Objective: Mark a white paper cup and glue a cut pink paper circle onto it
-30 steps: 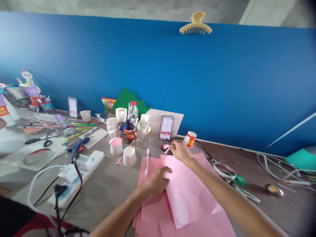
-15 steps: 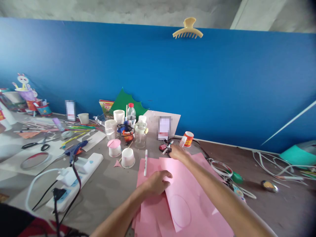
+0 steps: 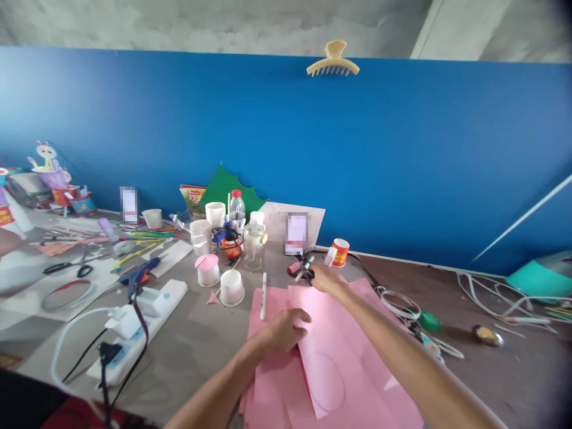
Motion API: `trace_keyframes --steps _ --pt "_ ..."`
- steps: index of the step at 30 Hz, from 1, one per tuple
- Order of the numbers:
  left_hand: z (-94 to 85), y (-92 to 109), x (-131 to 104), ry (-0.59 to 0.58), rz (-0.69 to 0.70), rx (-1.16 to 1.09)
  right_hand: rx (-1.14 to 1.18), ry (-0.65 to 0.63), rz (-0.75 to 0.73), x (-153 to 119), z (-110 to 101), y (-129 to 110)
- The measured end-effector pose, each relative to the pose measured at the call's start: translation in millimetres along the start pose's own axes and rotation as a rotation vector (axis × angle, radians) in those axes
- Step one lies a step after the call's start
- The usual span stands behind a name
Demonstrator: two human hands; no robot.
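My left hand (image 3: 288, 329) is closed on the left edge of a pink paper sheet (image 3: 328, 339), which bears a drawn oval and lies over more pink sheets. My right hand (image 3: 326, 279) reaches past the top of the sheets, its fingers closed on the black handles of scissors (image 3: 305, 271). Beside the scissors lie a small red item (image 3: 294, 268) and a thin pen-like stick. A white marker (image 3: 263, 296) rests on the pink paper left of my hands. An orange-red paper cup (image 3: 340, 252) stands behind my right hand.
White cups (image 3: 232, 288), a glass jar (image 3: 254, 245) and a bottle (image 3: 237, 205) stand left of the paper. Farther left are a glue gun (image 3: 138, 274) and a power strip (image 3: 143, 333) with cables. Rings and cords (image 3: 399, 302) lie right. A person's hand shows at the far left edge.
My right hand has shifted slightly right with the scissors, which have turned and moved off the small red item. My left hand stays on the paper. The view has tilted slightly.
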State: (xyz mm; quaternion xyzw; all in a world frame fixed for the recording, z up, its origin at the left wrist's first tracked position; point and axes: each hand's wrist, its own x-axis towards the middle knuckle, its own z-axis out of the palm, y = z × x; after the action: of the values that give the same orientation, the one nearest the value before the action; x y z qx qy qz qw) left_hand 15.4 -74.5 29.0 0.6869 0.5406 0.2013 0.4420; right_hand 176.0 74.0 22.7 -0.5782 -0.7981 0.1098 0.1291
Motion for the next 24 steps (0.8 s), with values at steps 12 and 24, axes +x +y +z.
trace_keyframes --steps 12,24 --pt "-13.1 -12.2 7.7 0.18 0.022 -0.014 0.6 0.254 -0.004 -41.0 -61.9 4.0" --pt "-46.9 -22.4 9.3 0.511 0.204 -0.259 1.389 -0.206 -0.067 -141.9 -26.1 19.7"
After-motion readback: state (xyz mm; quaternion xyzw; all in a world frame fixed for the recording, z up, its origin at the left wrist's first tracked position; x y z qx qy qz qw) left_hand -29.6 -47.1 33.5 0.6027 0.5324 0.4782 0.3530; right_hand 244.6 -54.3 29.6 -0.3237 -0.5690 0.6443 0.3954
